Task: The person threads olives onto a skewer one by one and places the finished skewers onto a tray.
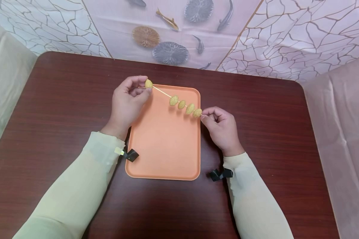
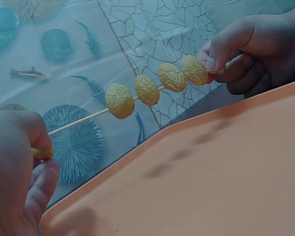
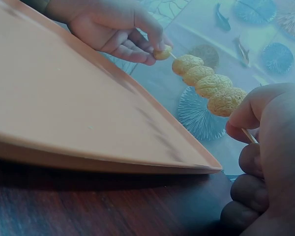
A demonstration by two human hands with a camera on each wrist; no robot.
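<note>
A thin wooden skewer [image 1: 161,91] slants above the orange tray, carrying several wrinkled yellow oval pieces [image 1: 190,108] bunched toward its right end. My left hand [image 1: 127,101] pinches a single yellow oval piece [image 1: 148,83] at the skewer's left end, with bare stick between it and the bunch. My right hand [image 1: 222,127] grips the right end of the skewer, right beside the last piece in the bunch. In the right wrist view, a bit of stick [image 3: 250,136] shows below the right thumb and forefinger. The left fingers partly hide the held piece in the left wrist view.
The orange rectangular tray [image 1: 164,146] with a low raised rim lies on a dark reddish-brown wooden table [image 1: 266,139]. Shadows of the skewered pieces fall on it. Behind the table hangs a patterned cloth [image 1: 170,53] with fish and lily-pad shapes.
</note>
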